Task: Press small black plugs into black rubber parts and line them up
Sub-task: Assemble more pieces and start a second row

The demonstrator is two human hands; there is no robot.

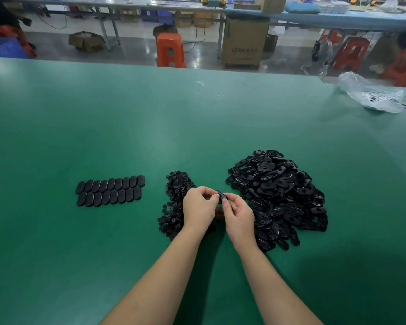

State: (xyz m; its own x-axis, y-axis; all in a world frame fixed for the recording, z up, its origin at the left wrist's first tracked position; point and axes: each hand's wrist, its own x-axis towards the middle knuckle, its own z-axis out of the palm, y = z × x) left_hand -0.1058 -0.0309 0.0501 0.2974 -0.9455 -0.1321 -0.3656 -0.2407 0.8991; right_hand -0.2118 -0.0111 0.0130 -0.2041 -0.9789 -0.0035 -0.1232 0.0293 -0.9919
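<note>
On the broad green-topped desk (150, 127), two tidy rows of flat black oval rubber parts (110, 190) lay finished on the person's left, long sides touching. That looked like a small share of the work: the large loose heap of unfinished black rubber parts (279, 198) on the right was far bigger than the rows, and the scattered pile of small round black plugs (177, 202) in the middle was also plentiful.

Between the two piles and just above the desk, one black oval rubber part (222, 196) was pinched by both hands. The left hand (198, 207) had its fingers curled onto the near end of it, and the right hand (239, 214) gripped it with thumb and fingertips. Whether a plug was already seated could not be told, since the fingers hid it.

For room, the desk lay open beyond and in front of the rows, so they could likely grow rightward toward the plugs or gain a third row nearer the person. The far edge was well away; a crumpled clear plastic bag (370, 95) sat near the far right corner, well apart from the work.
</note>
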